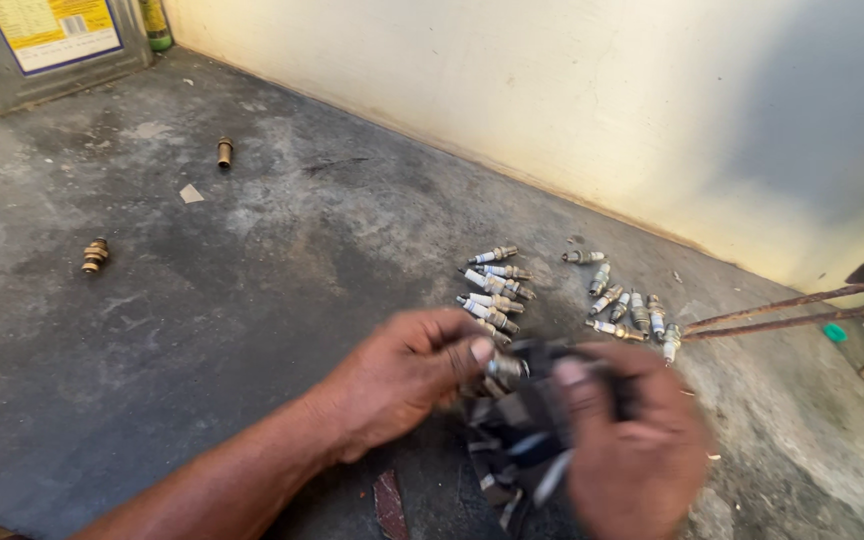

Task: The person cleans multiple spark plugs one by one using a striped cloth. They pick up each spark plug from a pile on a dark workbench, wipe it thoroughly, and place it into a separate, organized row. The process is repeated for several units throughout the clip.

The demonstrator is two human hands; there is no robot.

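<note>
My left hand (402, 375) pinches a spark plug (503, 367) between thumb and fingers, its end pushed into a dark cloth. My right hand (632, 445), blurred, grips that dark striped cloth (517, 440) around the plug. On the concrete floor (202, 300) just beyond my hands lie two groups of several spark plugs: one cluster (494, 288) in the middle and another (627, 305) to its right.
A pale wall (552, 90) runs along the back. A metal tin with a yellow label (42, 40) stands at the top left. Two small brass fittings (224, 151) (95, 255) lie on the floor. Rusty rods (782, 312) stick in from the right.
</note>
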